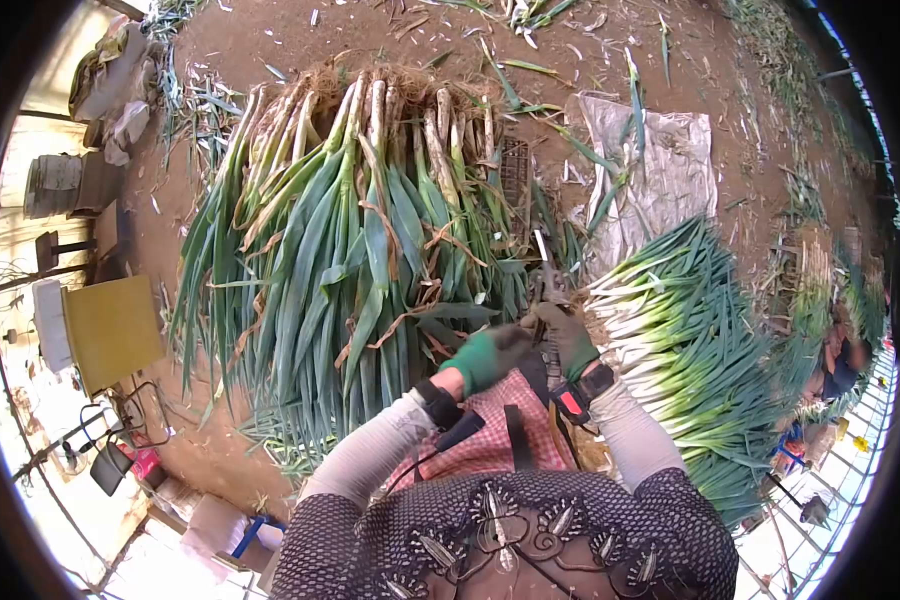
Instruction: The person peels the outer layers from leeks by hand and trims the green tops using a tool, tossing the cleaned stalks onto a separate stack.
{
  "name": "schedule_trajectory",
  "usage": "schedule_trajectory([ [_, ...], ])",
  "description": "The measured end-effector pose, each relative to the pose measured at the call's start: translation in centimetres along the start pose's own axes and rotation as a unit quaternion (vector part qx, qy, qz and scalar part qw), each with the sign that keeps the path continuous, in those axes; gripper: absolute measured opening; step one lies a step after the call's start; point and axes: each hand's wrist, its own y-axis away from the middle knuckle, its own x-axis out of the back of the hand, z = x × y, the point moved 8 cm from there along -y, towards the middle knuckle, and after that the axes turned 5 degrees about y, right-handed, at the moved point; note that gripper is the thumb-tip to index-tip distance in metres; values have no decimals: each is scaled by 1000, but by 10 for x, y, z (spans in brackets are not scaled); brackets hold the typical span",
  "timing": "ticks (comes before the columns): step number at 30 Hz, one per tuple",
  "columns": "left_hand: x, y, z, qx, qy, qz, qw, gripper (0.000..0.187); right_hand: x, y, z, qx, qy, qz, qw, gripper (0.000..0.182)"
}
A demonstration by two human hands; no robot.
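My left hand, in a green glove with dark fingers, is in front of my lap and reaches toward my right hand. Its fingertips are smeared, and I cannot make out a thing in them. My right hand, in a dark glove, has its fingers curled in beside a dark upright fixture with a pale tip; what they hold is hidden. Left of my hands lies a large heap of untrimmed leeks, roots pointing away from me. To the right, cleaned leeks lie stacked with white ends toward my hands.
A pale sack lies on the dirt floor beyond the cleaned leeks. Loose leaves and peelings litter the soil. A yellow board and cardboard boxes stand at the left. A dark crate shows behind the heap. Another person is at far right.
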Motion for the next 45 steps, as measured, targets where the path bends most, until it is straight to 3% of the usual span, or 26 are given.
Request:
schedule_trajectory([
  [2, 39, -34, -39, 48, 114, 115, 986, 28, 18, -15, -1, -35, -93, -6, 995, 25],
  [4, 85, -80, -81, 3, 66, 237, 969, 26, 32, -16, -8, -65, -106, 17, 992, 26],
  [5, 104, -90, -62, 2, 15, 313, 950, 25, 39, -21, -5, -75, -121, 18, 990, 28],
  [6, 115, -114, -81, 68, 59, 321, 943, 27, 46, -23, 0, -84, -135, 21, 987, 29],
  [7, 129, -143, -120, 92, -9, 340, 936, 33, 53, -23, 6, -95, -148, 24, 984, 31],
  [9, 144, -186, -151, 224, -113, 327, 911, 55, 67, -24, 9, -108, -137, 56, 983, 33],
  [13, 132, -219, -143, 321, -247, 347, 846, 69, 110, -36, 27, -136, -160, 73, 975, 34],
  [16, 121, -231, -123, 324, -411, 398, 753, 77, 130, -44, 37, -164, -189, 69, 966, 33],
  [19, 144, -241, -153, 327, -323, 376, 804, 75, 136, -46, 33, -191, -142, 89, 967, 32],
  [20, 147, -238, -154, 319, -315, 372, 813, 72, 135, -48, 37, -200, -147, 54, 967, 33],
  [24, 172, -217, -128, 238, -270, 398, 844, 56, 130, -56, 26, -179, -94, 13, 979, 37],
  [25, 178, -210, -135, 220, -146, 366, 892, 58, 125, -57, 14, -162, -75, 15, 984, 37],
  [27, 194, -180, -107, 157, -7, 358, 920, 52, 117, -61, -6, -131, -37, 19, 991, 39],
  [29, 216, -143, -69, 134, 163, 385, 898, 40, 110, -69, -18, -125, -47, 27, 991, 41],
  [31, 238, -131, -63, 37, 223, 359, 905, 32, 97, -79, -32, -119, -23, 21, 992, 41],
  [35, 239, -132, -92, 100, 174, 379, 903, 28, 56, -91, -50, -85, 86, 9, 993, 38],
  [36, 232, -138, -97, 99, 214, 375, 897, 29, 46, -93, -51, -73, 108, 7, 991, 36],
  [39, 218, -145, -117, 131, 167, 374, 903, 35, 27, -93, -49, -39, 141, 28, 989, 28],
  [40, 214, -147, -126, 160, 178, 352, 905, 39, 24, -99, -44, -21, 148, 27, 988, 26],
  [43, 212, -166, -128, 121, 258, 253, 924, 41, 9, -103, -47, -15, 145, 19, 989, 21],
  [45, 210, -169, -118, 152, 202, 216, 943, 43, -2, -102, -47, -35, 182, 22, 982, 20],
])
